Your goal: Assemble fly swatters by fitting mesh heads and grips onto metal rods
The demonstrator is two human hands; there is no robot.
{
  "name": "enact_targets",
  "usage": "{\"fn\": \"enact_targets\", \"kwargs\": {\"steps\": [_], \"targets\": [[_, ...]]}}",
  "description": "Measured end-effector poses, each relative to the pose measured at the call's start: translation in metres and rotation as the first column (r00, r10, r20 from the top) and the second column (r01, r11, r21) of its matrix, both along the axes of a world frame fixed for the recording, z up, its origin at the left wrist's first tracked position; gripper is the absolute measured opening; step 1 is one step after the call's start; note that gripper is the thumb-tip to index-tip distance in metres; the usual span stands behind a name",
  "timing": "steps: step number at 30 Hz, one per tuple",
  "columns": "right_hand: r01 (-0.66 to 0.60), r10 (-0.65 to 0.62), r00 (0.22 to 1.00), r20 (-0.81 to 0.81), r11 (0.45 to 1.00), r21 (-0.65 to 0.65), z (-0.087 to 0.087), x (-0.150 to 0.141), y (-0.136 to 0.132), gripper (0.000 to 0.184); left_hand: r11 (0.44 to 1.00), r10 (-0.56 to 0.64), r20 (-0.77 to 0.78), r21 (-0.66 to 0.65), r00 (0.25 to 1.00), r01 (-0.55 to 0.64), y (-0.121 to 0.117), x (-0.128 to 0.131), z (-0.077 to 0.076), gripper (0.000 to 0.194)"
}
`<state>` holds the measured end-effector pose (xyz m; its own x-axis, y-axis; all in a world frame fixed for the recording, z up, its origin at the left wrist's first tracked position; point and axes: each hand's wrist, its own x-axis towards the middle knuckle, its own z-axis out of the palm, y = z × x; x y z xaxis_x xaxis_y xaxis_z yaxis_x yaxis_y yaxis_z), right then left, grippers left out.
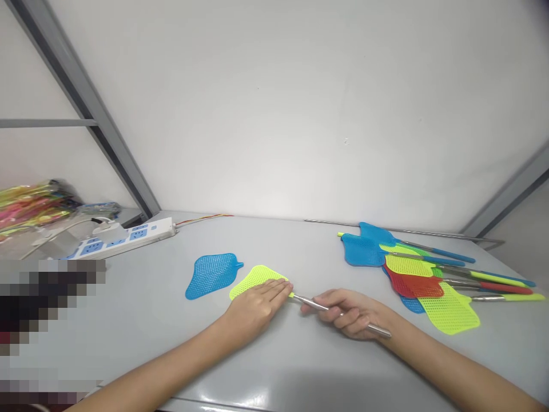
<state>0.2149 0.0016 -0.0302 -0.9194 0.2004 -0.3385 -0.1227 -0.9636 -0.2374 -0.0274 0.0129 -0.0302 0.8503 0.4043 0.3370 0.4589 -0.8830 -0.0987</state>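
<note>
A yellow-green fly swatter head [260,274] with a mesh of small holes rests on the grey table. My left hand [254,306] lies over it with fingers stretched out flat across its narrow neck; the thumb is hidden. From that neck a silver metal rod [309,302] runs toward the right, meeting or nearly touching it under my fingertips. My right hand [349,313] is closed around this rod, whose bare end sticks out past the palm. Just left of the yellow head, a loose blue fly swatter head [214,274] lies flat.
Several fly swatters with handles, including a red one [416,284], are piled at the right. A thin metal bar [412,230] runs along the wall. At the left sit a white power strip [132,237] with plugs and bagged colourful items [38,203].
</note>
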Motion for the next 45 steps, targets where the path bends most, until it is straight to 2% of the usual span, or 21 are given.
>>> {"fn": "enact_targets", "kwargs": {"steps": [3, 6, 8, 11, 13, 15, 17, 19, 20, 22, 23, 24, 25, 29, 31, 32, 34, 36, 40, 43, 45], "targets": [[0.002, -0.003, 0.999, 0.04, 1.0, 0.025, 0.001, -0.001, 0.0, 0.028, 1.0, 0.003, -0.001, 0.002, 1.0, -0.003, 0.003, 0.0, -0.003, 0.041], [0.025, -0.049, 0.988, 0.148, 0.987, 0.157, 0.006, -0.002, 0.0, 0.028, 1.0, 0.012, -0.03, -0.027, 0.999, -0.013, 0.008, 0.002, -0.001, 0.041], [0.035, -0.109, 0.965, 0.239, 0.955, 0.295, 0.011, -0.004, -0.002, 0.027, 0.999, 0.007, -0.038, -0.049, 0.999, -0.009, 0.011, 0.003, 0.006, 0.042], [0.053, -0.247, 0.913, 0.326, 0.862, 0.505, 0.018, -0.01, -0.01, 0.03, 0.999, -0.001, 0.006, -0.042, 1.0, 0.001, 0.01, 0.003, 0.021, 0.044], [0.079, -0.361, 0.866, 0.345, 0.782, 0.618, 0.023, -0.015, -0.017, 0.033, 1.0, 0.002, 0.085, -0.029, 0.996, 0.001, 0.009, 0.002, 0.031, 0.042], [0.076, -0.444, 0.817, 0.37, 0.717, 0.693, 0.028, -0.018, -0.022, 0.036, 0.996, 0.081, 0.259, -0.05, 0.962, -0.07, 0.009, -0.002, 0.037, 0.043], [0.022, -0.465, 0.787, 0.406, 0.679, 0.734, 0.032, -0.017, -0.025, 0.039, 0.962, 0.269, 0.482, -0.174, 0.834, -0.21, 0.011, -0.005, 0.04, 0.043], [-0.056, -0.453, 0.774, 0.442, 0.647, 0.761, 0.035, -0.013, -0.024, 0.042, 0.862, 0.481, 0.569, -0.447, 0.667, -0.241, 0.015, -0.009, 0.039, 0.044], [-0.097, -0.441, 0.771, 0.459, 0.632, 0.769, 0.035, -0.01, -0.023, 0.042, 0.774, 0.562, 0.54, -0.61, 0.626, -0.168, 0.017, -0.01, 0.039, 0.046], [-0.171, -0.407, 0.772, 0.488, 0.607, 0.776, 0.036, -0.003, -0.019, 0.042, 0.509, 0.654, 0.415, -0.86, 0.632, 0.038, 0.019, -0.013, 0.039, 0.05], [-0.201, -0.387, 0.777, 0.497, 0.595, 0.778, 0.037, 0.001, -0.018, 0.041, 0.37, 0.668, 0.36, -0.92, 0.651, 0.129, 0.019, -0.014, 0.04, 0.051], [-0.227, -0.369, 0.783, 0.501, 0.581, 0.782, 0.037, 0.003, -0.016, 0.041, 0.255, 0.673, 0.324, -0.945, 0.665, 0.203, 0.018, -0.015, 0.042, 0.051], [-0.249, -0.356, 0.788, 0.503, 0.563, 0.788, 0.038, 0.006, -0.015, 0.04, 0.167, 0.673, 0.304, -0.951, 0.674, 0.262, 0.017, -0.016, 0.044, 0.05], [-0.321, -0.33, 0.796, 0.507, 0.48, 0.816, 0.04, 0.007, -0.014, 0.038, -0.111, 0.633, 0.229, -0.919, 0.739, 0.379, 0.01, -0.016, 0.046, 0.043], [-0.338, -0.315, 0.803, 0.506, 0.459, 0.822, 0.038, 0.004, -0.015, 0.036, -0.203, 0.604, 0.188, -0.903, 0.774, 0.378, 0.008, -0.014, 0.041, 0.044], [-0.336, -0.313, 0.806, 0.503, 0.458, 0.823, 0.036, 0.003, -0.016, 0.035, -0.218, 0.603, 0.183, -0.899, 0.777, 0.38, 0.007, -0.014, 0.039, 0.045], [-0.307, -0.322, 0.808, 0.494, 0.486, 0.818, 0.032, 0.0, -0.017, 0.035, -0.2, 0.62, 0.187, -0.901, 0.762, 0.385, 0.007, -0.013, 0.033, 0.044], [-0.267, -0.301, 0.816, 0.493, 0.559, 0.785, 0.027, -0.001, -0.017, 0.035, -0.185, 0.63, 0.184, -0.908, 0.755, 0.376, 0.008, -0.013, 0.029, 0.043], [-0.243, -0.17, 0.847, 0.504, 0.719, 0.651, 0.023, -0.001, -0.016, 0.032, -0.185, 0.61, 0.172, -0.918, 0.774, 0.35, 0.007, -0.013, 0.027, 0.041], [-0.246, -0.078, 0.866, 0.494, 0.794, 0.556, 0.022, 0.0, -0.015, 0.03, -0.159, 0.603, 0.175, -0.93, 0.778, 0.332, 0.006, -0.012, 0.028, 0.039], [-0.249, -0.029, 0.883, 0.468, 0.817, 0.521, 0.021, 0.001, -0.013, 0.03, -0.139, 0.597, 0.181, -0.936, 0.782, 0.323, 0.005, -0.011, 0.028, 0.04]]}}
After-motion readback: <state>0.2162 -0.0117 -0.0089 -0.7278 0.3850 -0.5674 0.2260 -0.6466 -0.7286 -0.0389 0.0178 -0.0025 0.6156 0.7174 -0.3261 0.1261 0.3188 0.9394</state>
